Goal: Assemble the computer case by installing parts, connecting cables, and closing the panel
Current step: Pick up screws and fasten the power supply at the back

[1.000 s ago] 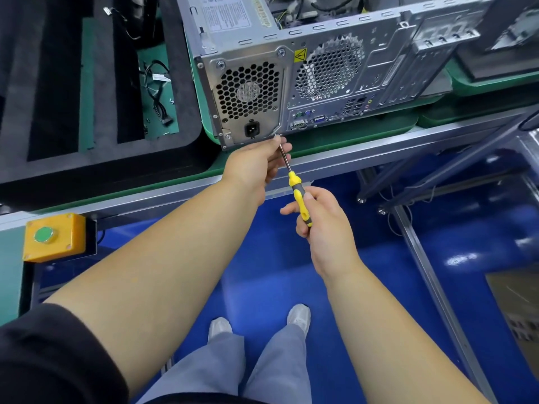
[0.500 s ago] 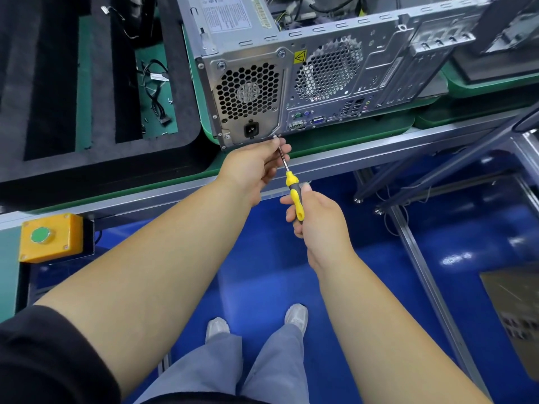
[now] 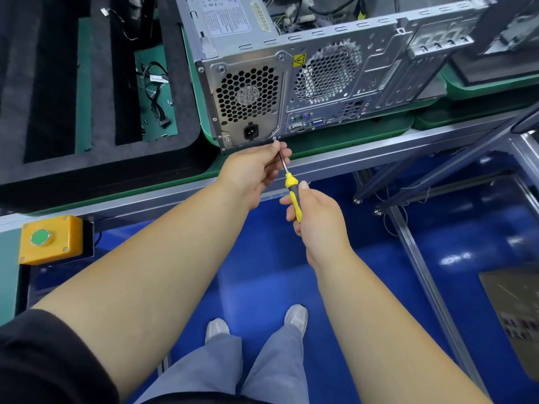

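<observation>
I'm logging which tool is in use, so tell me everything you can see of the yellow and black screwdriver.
The yellow and black screwdriver has a thin bare-metal shaft and a yellow handle with dark grip sections. It slants up and to the left, its tip at the lower right corner of the silver power supply panel on the grey metal computer case. The right hand grips the handle, thumb along it; the left hand pinches the shaft near the tip. The handle's end is hidden inside the right hand.
</observation>
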`<state>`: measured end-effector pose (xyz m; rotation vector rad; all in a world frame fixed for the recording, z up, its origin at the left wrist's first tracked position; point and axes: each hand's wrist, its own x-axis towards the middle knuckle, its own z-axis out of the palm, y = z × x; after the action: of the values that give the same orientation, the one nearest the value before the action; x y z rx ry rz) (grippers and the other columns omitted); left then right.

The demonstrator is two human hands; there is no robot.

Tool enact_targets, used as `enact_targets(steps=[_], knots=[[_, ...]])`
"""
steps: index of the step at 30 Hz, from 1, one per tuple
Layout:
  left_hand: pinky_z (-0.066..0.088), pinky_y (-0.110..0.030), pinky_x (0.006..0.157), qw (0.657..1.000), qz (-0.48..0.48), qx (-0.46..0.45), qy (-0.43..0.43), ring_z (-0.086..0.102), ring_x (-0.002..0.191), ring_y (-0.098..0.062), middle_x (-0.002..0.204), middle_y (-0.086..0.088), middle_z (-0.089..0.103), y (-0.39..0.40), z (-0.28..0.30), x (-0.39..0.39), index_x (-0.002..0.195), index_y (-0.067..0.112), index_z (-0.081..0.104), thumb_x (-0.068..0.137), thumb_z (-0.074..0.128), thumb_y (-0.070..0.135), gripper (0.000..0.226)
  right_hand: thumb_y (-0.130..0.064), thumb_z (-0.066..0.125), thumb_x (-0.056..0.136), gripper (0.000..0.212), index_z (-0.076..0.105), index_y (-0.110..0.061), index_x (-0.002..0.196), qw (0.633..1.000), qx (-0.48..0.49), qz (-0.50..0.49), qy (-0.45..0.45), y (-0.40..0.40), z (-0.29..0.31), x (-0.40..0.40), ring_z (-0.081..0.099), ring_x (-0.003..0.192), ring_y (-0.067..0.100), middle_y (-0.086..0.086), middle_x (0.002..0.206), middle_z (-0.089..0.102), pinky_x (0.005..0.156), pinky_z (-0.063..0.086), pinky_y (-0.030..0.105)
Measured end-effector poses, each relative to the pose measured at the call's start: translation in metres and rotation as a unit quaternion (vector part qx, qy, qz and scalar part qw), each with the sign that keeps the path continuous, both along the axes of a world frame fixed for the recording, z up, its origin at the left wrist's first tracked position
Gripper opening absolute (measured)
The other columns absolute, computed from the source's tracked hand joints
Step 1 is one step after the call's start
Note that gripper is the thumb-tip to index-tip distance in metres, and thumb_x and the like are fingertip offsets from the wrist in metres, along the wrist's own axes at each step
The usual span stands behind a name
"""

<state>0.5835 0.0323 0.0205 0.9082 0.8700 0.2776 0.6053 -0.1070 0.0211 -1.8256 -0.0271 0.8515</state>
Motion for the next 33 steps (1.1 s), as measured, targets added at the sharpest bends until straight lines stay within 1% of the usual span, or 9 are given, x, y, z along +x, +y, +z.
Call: enact_targets(steps=[5, 9, 12, 16, 23, 25, 28, 30, 33], knots=[[0.05, -0.013, 0.057, 1.0, -0.005, 0.001, 0.003, 0.071, 0.076, -0.004, 0.089, 0.003, 0.077, 0.001, 0.001, -0.001, 0.096, 0.015, 0.071, 0.098, 0.058, 0.018, 0.014, -0.045, 0.042, 0.104, 0.05, 0.077, -0.019, 0.078, 0.994, 0.044, -0.028, 0.094, 0.004, 0.0, 0.003, 0.035, 0.043, 0.009, -0.005, 0.054, 0.054, 0.044, 0.032, 0.021], [0.048, -0.013, 0.054, 1.0, 0.007, -0.006, 0.007, 0.07, 0.071, -0.003, 0.084, 0.003, 0.076, 0.0, 0.001, 0.002, 0.094, 0.014, 0.071, 0.096, 0.06, 0.017, 0.011, -0.038, 0.066, 0.091, 0.025, 0.056, -0.017, 0.085, 0.999, 0.047, 0.003, 0.011, -0.001, 0.002, 0.001, 0.036, 0.045, 0.008, -0.012, 0.058, 0.048, 0.048, 0.034, 0.026], [0.047, -0.012, 0.052, 1.0, 0.018, -0.006, 0.016, 0.068, 0.068, -0.003, 0.082, 0.004, 0.076, -0.001, 0.002, 0.002, 0.092, 0.014, 0.071, 0.093, 0.066, 0.019, 0.007, -0.038, 0.063, 0.093, 0.019, 0.059, -0.02, 0.086, 0.999, 0.007, 0.023, -0.039, -0.002, 0.004, 0.0, 0.046, 0.046, 0.004, -0.012, 0.063, 0.058, 0.051, 0.041, 0.027], [0.049, -0.013, 0.055, 1.0, 0.013, -0.014, 0.023, 0.068, 0.066, -0.002, 0.084, 0.003, 0.076, 0.0, 0.002, 0.0, 0.093, 0.015, 0.071, 0.092, 0.067, 0.023, 0.009, -0.04, 0.048, 0.1, 0.033, 0.07, -0.024, 0.081, 1.0, -0.007, 0.016, -0.013, 0.001, 0.004, 0.002, 0.046, 0.046, 0.005, -0.012, 0.059, 0.061, 0.057, 0.041, 0.029], [0.052, -0.015, 0.06, 1.0, -0.013, -0.01, 0.005, 0.072, 0.079, -0.007, 0.089, 0.001, 0.077, 0.001, 0.002, -0.002, 0.096, 0.014, 0.071, 0.098, 0.058, 0.017, 0.014, -0.041, 0.042, 0.105, 0.049, 0.076, -0.016, 0.081, 0.991, 0.03, -0.035, 0.127, 0.008, 0.004, 0.01, 0.036, 0.039, 0.008, -0.004, 0.054, 0.057, 0.044, 0.031, 0.022], [0.052, -0.014, 0.058, 1.0, -0.006, -0.016, 0.011, 0.072, 0.077, -0.006, 0.087, 0.001, 0.077, 0.001, 0.002, 0.0, 0.094, 0.014, 0.071, 0.097, 0.06, 0.018, 0.012, -0.044, 0.05, 0.101, 0.039, 0.072, -0.016, 0.086, 0.995, 0.028, -0.034, 0.092, 0.006, 0.004, 0.009, 0.039, 0.042, 0.008, -0.006, 0.058, 0.058, 0.047, 0.034, 0.024], [0.05, -0.013, 0.054, 1.0, 0.005, -0.022, 0.014, 0.071, 0.073, -0.004, 0.084, 0.001, 0.077, 0.0, 0.0, 0.002, 0.091, 0.014, 0.072, 0.094, 0.064, 0.019, 0.01, -0.043, 0.067, 0.09, 0.024, 0.058, -0.021, 0.085, 0.998, -0.003, 0.006, -0.064, -0.003, 0.006, 0.005, 0.047, 0.047, 0.005, -0.007, 0.066, 0.057, 0.046, 0.038, 0.021], [0.048, -0.012, 0.051, 0.999, 0.017, -0.026, 0.018, 0.069, 0.068, -0.003, 0.082, 0.002, 0.076, 0.0, -0.001, 0.002, 0.089, 0.014, 0.072, 0.091, 0.068, 0.02, 0.007, -0.044, 0.061, 0.093, 0.024, 0.057, -0.023, 0.082, 0.989, -0.028, 0.03, -0.142, -0.006, 0.005, 0.002, 0.054, 0.054, 0.008, -0.005, 0.069, 0.061, 0.049, 0.042, 0.025], [0.047, -0.012, 0.05, 0.999, 0.03, -0.024, 0.034, 0.065, 0.06, -0.001, 0.077, 0.004, 0.075, 0.0, -0.002, 0.003, 0.083, 0.016, 0.071, 0.084, 0.076, 0.023, 0.009, -0.043, 0.043, 0.102, 0.04, 0.068, -0.023, 0.078, 0.991, -0.041, 0.05, -0.12, -0.001, 0.006, 0.001, 0.052, 0.05, 0.003, -0.014, 0.061, 0.064, 0.059, 0.046, 0.032]])
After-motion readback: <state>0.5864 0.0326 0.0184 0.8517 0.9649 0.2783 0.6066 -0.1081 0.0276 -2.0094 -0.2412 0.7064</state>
